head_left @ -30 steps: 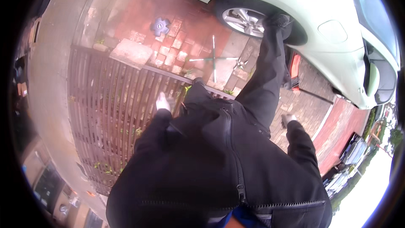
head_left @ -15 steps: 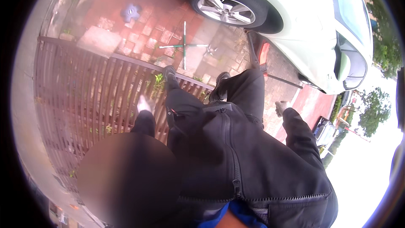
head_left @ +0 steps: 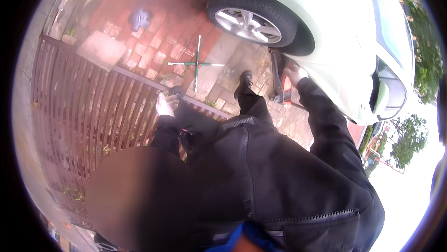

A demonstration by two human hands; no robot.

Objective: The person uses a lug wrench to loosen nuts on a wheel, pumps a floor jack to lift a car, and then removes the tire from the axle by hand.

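Observation:
My right hand (head_left: 296, 73), in a light glove, reaches beside the red and black car jack (head_left: 276, 77) under the flank of a pale car (head_left: 335, 23). Its fingers look stretched out toward the car's lower edge; whether they touch the jack or the body cannot be made out. Over the fence by my leg hovers my left hand (head_left: 166, 105), fingers apart and nothing in it. The car's wheel (head_left: 249, 23), with a silver spoked rim, is on the far side of the jack. A green and silver four-way lug wrench (head_left: 197, 64) lies on the pavers.
A brown slatted metal panel (head_left: 107, 107) stretches along my left. A grey wheel centre cap (head_left: 139, 19) lies on the reddish paving (head_left: 158, 37) at the far left, with a flat pale slab (head_left: 102, 49) nearer the panel. My feet stand near the wrench.
My right hand has moved forward to beside the jack, its fingers straightening. My left hand has also moved forward slightly. My feet have shifted, and the view has moved.

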